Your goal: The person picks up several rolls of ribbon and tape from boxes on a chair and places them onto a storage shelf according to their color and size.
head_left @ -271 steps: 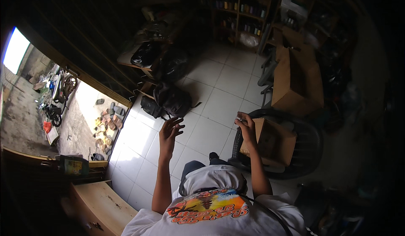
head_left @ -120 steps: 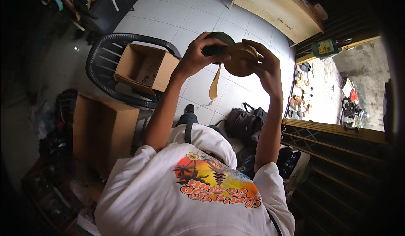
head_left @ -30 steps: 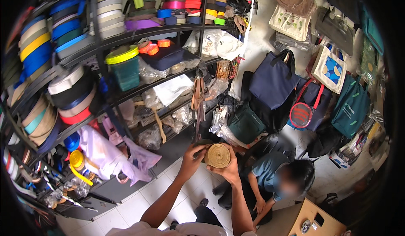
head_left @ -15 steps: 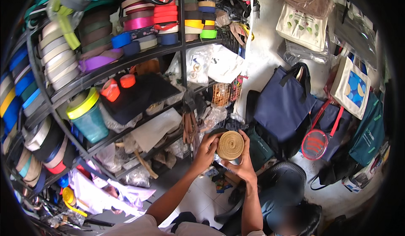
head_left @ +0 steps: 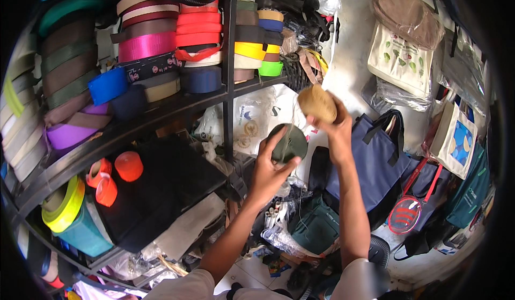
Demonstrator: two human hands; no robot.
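My left hand (head_left: 266, 172) grips a dark green roll of webbing (head_left: 288, 143), held out in front of the shelving. My right hand (head_left: 333, 127) is raised higher and holds a tan roll of webbing (head_left: 317, 104) by its lower edge. The two rolls are apart, the tan one up and to the right of the green one. Both forearms rise from the lower edge of the picture.
A black metal rack (head_left: 229, 80) carries several coloured webbing rolls (head_left: 147, 45), orange tape rolls (head_left: 129, 166) and a yellow-green roll (head_left: 65, 206). Fabric bags hang on the right wall: a navy tote (head_left: 375, 160), cream totes (head_left: 399, 58). Plastic-wrapped goods lie below.
The rolls were held together as one stack in both hands; now they are separated, the tan roll lifted up right and the green roll kept lower left. The view has moved closer to the rack.
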